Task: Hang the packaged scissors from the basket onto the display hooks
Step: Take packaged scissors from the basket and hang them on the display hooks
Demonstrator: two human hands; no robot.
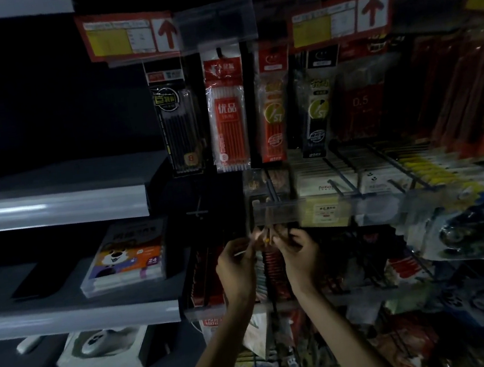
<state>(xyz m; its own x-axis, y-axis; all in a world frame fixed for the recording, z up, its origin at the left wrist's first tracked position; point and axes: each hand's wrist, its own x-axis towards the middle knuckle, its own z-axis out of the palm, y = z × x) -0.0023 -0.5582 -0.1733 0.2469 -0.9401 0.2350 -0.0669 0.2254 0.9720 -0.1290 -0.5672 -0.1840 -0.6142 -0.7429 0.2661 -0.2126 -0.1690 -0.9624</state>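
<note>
Both my hands are raised in front of a dim display rack. My left hand (235,265) and my right hand (297,253) together pinch the top of a clear-fronted package (270,259) with red print; its contents are too dark and blurred to make out. The package's top edge sits just below a clear price rail (281,213) where black display hooks (272,191) stick out. Most of the package hangs down between my wrists. No basket is in view.
Packs of pens (227,114) hang on hooks above. Scissors in blister cards (468,230) hang at the right. Grey shelves at the left carry a marker box (127,257). More packaged goods fill the hooks below my forearms.
</note>
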